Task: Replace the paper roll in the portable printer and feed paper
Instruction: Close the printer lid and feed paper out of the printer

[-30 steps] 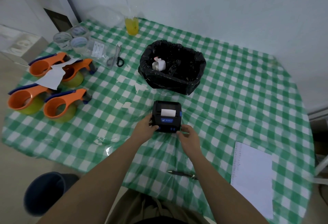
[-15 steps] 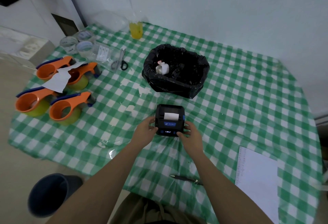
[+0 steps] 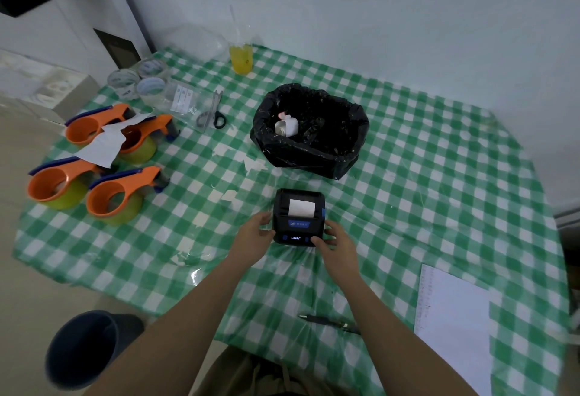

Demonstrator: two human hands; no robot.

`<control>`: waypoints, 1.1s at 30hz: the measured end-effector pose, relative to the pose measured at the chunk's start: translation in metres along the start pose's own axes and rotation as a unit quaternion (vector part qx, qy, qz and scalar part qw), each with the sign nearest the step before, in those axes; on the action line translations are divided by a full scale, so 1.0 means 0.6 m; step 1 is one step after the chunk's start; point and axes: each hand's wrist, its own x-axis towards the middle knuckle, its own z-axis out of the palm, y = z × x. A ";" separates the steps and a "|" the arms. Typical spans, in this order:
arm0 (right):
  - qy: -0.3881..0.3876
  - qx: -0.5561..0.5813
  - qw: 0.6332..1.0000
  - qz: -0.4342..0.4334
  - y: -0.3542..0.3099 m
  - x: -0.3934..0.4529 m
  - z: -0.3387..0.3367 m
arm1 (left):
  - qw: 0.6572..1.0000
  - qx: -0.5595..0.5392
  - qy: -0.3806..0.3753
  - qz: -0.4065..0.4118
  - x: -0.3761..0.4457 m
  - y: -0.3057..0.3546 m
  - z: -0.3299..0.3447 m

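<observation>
Left hand [image 3: 255,234] fingers curled against printer's [image 3: 298,216] left side; right hand [image 3: 337,243] grips its right front corner. Printer rests on checked tablecloth [image 3: 423,176], white paper [image 3: 302,208] showing on top. Black-lined bin [image 3: 310,132] just behind.

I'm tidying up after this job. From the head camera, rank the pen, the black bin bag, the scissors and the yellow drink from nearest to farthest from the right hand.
1. Pen: just behind the right hand, toward the person.
2. Black bin bag: ahead, past the printer.
3. Scissors: ahead and to the left.
4. Yellow drink: at the far edge by the wall.
</observation>
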 end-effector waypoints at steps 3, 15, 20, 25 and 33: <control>0.008 -0.003 1.000 0.006 0.003 -0.004 -0.002 | 1.000 -0.004 0.003 -0.004 0.000 0.000 0.001; 0.029 0.017 0.999 0.011 -0.004 -0.005 -0.014 | 1.000 0.012 0.009 0.003 -0.007 0.007 -0.001; 0.032 0.023 0.999 0.012 -0.007 -0.006 -0.015 | 1.000 0.012 0.018 0.009 -0.010 0.007 -0.004; 0.034 0.030 0.999 0.008 -0.014 -0.007 -0.017 | 0.999 0.012 0.024 0.020 -0.019 0.008 -0.009; 0.038 0.033 0.999 0.004 -0.020 -0.006 -0.014 | 0.999 0.017 0.031 0.029 -0.021 0.011 -0.010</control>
